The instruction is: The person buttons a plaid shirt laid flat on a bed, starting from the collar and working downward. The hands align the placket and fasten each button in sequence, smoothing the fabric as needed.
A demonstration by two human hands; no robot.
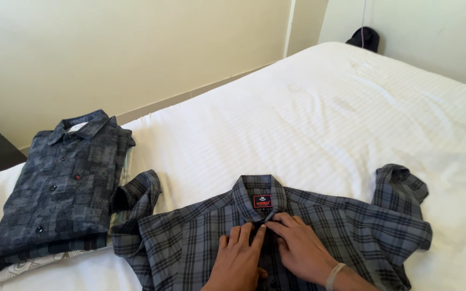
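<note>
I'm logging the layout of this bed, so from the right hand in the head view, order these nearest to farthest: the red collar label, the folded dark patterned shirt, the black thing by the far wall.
From the right hand:
1. Red collar label, just above the fingertips on the plaid shirt.
2. Folded dark patterned shirt, on the pile at the bed's left edge.
3. Black thing, beyond the bed's far corner against the wall.

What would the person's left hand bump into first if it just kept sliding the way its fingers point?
The left hand lies on the grey plaid shirt, fingers pointing up toward the neck. Going straight on, it would probably meet the shirt's collar with the red label first, then bare white bed sheet beyond.
</note>
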